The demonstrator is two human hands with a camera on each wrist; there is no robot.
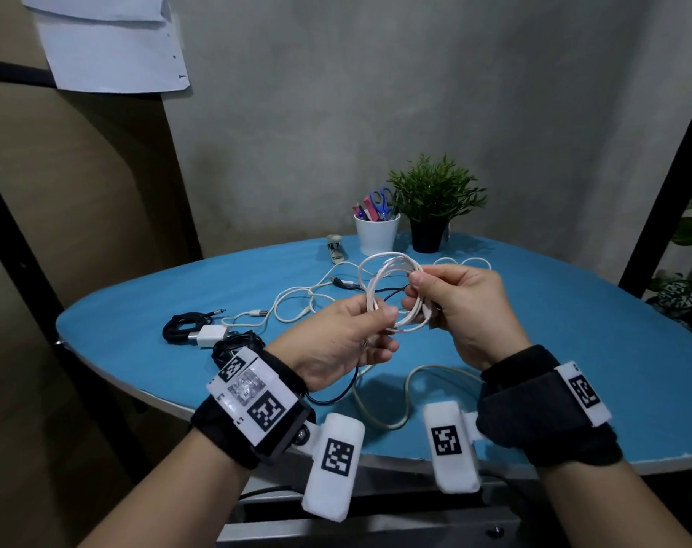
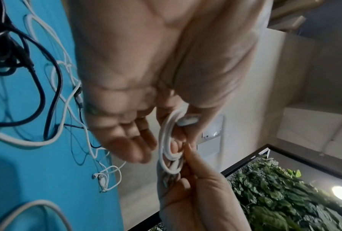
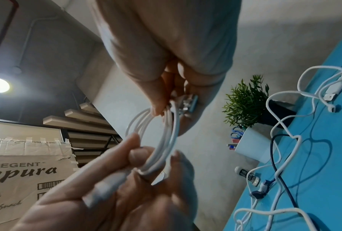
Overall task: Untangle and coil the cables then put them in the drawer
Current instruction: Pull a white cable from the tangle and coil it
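A white cable wound into a small coil (image 1: 392,288) hangs in the air above the blue table (image 1: 573,350). My left hand (image 1: 352,338) pinches the coil's lower left side between thumb and fingers. My right hand (image 1: 455,306) grips its right side, with the metal USB plug (image 3: 188,103) pressed under the thumb. The coil (image 2: 171,150) (image 3: 162,140) shows between both hands in the wrist views. More white cables (image 1: 297,306) and a thin dark cable (image 1: 336,393) lie tangled on the table. No drawer is visible.
A black coiled cable with a white charger (image 1: 208,334) lies at the table's left. At the back stand a white cup of scissors and pens (image 1: 377,231), a potted plant (image 1: 431,207) and a stapler (image 1: 335,249). A loose white loop (image 1: 407,401) lies near the front edge.
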